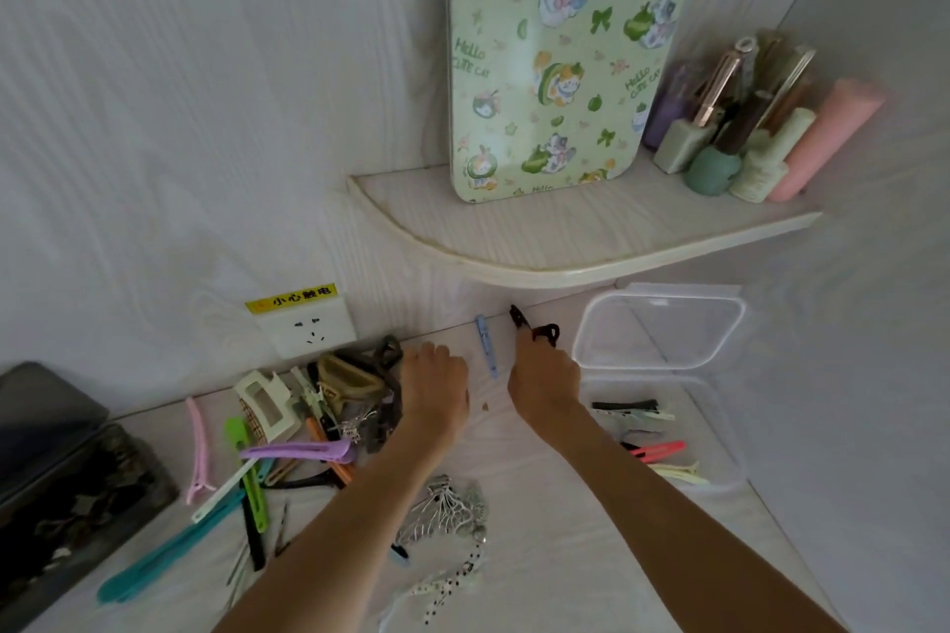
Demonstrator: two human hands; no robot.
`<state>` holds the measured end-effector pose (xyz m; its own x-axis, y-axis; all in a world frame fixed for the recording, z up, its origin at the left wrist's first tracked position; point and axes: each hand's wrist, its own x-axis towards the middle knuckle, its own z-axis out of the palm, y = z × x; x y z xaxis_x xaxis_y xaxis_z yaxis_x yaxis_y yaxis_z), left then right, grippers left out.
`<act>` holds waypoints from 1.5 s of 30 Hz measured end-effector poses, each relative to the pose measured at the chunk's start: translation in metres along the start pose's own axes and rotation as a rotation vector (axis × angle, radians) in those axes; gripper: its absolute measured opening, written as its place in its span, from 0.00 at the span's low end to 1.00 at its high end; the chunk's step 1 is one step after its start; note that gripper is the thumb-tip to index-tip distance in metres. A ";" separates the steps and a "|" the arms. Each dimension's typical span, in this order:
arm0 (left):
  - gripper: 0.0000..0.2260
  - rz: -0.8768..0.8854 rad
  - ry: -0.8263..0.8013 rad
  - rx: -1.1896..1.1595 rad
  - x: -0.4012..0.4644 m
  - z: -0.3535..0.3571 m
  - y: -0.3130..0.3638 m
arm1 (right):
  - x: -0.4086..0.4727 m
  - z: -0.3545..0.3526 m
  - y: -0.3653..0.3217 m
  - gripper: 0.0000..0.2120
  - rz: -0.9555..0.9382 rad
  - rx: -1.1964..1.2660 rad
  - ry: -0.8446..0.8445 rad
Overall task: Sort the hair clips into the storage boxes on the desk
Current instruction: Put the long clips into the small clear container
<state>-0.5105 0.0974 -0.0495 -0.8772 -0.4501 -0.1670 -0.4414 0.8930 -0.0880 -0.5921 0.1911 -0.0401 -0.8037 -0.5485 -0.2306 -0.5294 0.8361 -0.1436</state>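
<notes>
Readable text: yellow label (291,298) above the wall socket (308,328) reads "小心触电". Green tray (555,51) propped on the corner shelf (565,242) has "HELLO CUTE CAT" printed several times among cat and bow drawings. Bottles (740,129) stand on the shelf just right of the tray; no legible writing on them.

Right hand (546,383): arm reaches forward, back of hand up, fingertips pinching a black clip (534,326) at the back edge of the desk (540,555), just left of the clear lid (660,326). Hand is near the lid, not over the box.

Left hand (434,388): arm extended, palm down, fingers curled under at the right edge of the clip pile (318,416). Fingertips hidden, cannot tell if it holds anything.

Blue clip (487,344) lies on the desk between the two hands, touching neither.

Clear box (683,432) sits at right, in front of the lid, with several flat clips inside: black, white, pink, pale yellow.

Pile at left: beige and white claw clips, purple, green, teal, pink long clips. A silver butterfly clip (447,509) and a dotted ribbon (452,581) lie between the forearms. Dark case (56,478) at far left.
</notes>
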 end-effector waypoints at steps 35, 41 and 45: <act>0.07 0.053 0.601 -1.025 -0.090 0.016 -0.017 | -0.093 0.025 0.044 0.08 -0.372 0.170 0.632; 0.10 0.182 0.633 -0.781 -0.089 -0.003 0.058 | -0.116 0.011 0.138 0.04 -0.214 0.226 0.687; 0.08 0.266 0.622 -0.714 -0.067 -0.001 0.113 | -0.114 0.020 0.176 0.02 -0.197 0.316 0.727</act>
<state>-0.5017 0.2288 -0.0474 -0.8169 -0.3350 0.4695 -0.0458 0.8491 0.5262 -0.5887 0.4012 -0.0587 -0.7365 -0.4621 0.4939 -0.6653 0.6265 -0.4060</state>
